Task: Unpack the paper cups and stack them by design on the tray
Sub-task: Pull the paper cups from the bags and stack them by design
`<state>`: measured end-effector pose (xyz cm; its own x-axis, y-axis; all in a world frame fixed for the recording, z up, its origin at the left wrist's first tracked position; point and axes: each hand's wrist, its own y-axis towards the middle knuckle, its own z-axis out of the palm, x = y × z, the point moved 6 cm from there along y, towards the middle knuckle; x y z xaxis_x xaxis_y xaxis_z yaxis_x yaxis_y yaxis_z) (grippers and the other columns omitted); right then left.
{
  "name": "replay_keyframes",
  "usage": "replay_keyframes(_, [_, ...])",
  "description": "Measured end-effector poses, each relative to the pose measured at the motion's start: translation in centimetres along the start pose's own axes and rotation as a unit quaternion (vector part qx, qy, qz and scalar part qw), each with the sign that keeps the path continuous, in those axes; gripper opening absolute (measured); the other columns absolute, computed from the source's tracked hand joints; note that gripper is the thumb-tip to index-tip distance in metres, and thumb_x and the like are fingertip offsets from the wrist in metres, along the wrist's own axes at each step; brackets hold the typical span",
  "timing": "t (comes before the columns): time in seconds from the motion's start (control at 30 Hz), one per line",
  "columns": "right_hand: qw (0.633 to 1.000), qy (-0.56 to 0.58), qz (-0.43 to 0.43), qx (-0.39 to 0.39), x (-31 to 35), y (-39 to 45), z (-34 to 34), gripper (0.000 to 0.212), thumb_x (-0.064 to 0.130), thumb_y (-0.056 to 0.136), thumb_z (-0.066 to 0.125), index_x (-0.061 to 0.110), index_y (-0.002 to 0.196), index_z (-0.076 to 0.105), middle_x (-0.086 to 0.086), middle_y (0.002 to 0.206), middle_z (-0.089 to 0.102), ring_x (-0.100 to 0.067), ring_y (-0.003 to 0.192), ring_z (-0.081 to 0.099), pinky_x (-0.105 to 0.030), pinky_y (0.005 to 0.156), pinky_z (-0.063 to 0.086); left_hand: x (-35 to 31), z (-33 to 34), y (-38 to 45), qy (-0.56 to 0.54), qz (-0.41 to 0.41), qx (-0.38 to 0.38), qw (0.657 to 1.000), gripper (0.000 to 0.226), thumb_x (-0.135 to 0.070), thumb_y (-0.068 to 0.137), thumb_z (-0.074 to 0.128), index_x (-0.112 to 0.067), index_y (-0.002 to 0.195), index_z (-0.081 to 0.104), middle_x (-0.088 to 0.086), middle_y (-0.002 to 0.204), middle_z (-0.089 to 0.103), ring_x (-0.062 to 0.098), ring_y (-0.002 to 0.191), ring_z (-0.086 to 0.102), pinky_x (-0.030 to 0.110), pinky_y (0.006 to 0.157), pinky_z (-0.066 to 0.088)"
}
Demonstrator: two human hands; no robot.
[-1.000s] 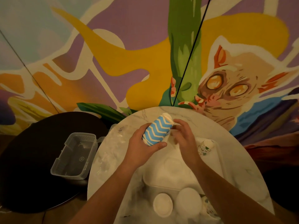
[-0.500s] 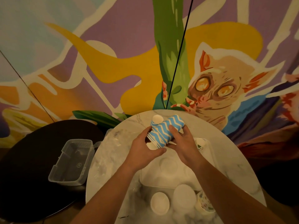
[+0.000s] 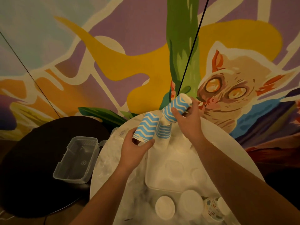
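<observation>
My left hand [image 3: 135, 148] grips a stack of blue zigzag paper cups [image 3: 146, 129] near its rims, bottoms pointing up and away. My right hand [image 3: 188, 119] grips another blue zigzag cup [image 3: 174, 108], tilted, above and to the right. Between them an upside-down stack of the same zigzag cups [image 3: 163, 132] stands on the far end of the white tray [image 3: 155, 181]. Several cups stand at the near side: two white bottoms [image 3: 164, 207], [image 3: 190, 202] and a multicoloured speckled cup [image 3: 212, 210].
The tray lies on a round marble table [image 3: 240, 153]. A clear plastic box [image 3: 77, 159] sits on a dark round table [image 3: 24, 168] to the left. Crumpled clear wrapping [image 3: 112, 161] lies on the marble left of the tray. A painted wall stands close behind.
The single zigzag stack held in both hands has been pulled apart: my left hand moved left with one part, my right hand lifted up and right with another cup.
</observation>
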<state>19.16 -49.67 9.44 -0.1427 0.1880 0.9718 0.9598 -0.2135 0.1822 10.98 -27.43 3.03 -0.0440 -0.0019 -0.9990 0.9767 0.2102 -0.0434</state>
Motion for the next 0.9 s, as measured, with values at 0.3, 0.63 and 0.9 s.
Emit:
replay_keyframes(0.3, [0.978,-0.147,0.043,0.144,-7.1,-2.3,3.5,0.068,0.020,0.084,0.080,0.019,0.141,0.043,0.007,0.128,0.060,-0.011,0.114,0.060,-0.002,0.081,0.045,0.3,-0.7,1.4,-0.046,-0.015,-0.011,0.999,0.051,-0.017,0.088,0.078,-0.016,0.133,0.054,-0.003,0.117,0.072,0.007,0.101,0.072,0.021,0.083,0.058])
replay_keyframes(0.63, [0.970,-0.182,0.097,0.130,-8.8,-3.8,0.8,0.074,0.012,0.087,0.074,0.022,0.150,0.037,-0.002,0.142,0.050,-0.018,0.130,0.049,-0.043,0.108,0.045,-1.3,2.0,2.7,-0.048,0.002,-0.003,0.999,0.056,-0.037,0.088,0.075,-0.030,0.138,0.050,-0.006,0.132,0.063,0.000,0.111,0.064,0.013,0.084,0.051])
replay_keyframes(0.9, [0.979,-0.152,0.102,0.090,-7.6,-5.9,-3.1,0.065,0.009,0.089,0.068,0.029,0.145,0.042,0.005,0.142,0.050,-0.015,0.125,0.051,-0.033,0.105,0.045,-3.9,6.4,5.3,-0.025,0.046,0.013,0.999,0.056,-0.021,0.079,0.086,-0.020,0.129,0.060,-0.020,0.116,0.067,-0.016,0.098,0.062,0.007,0.078,0.051])
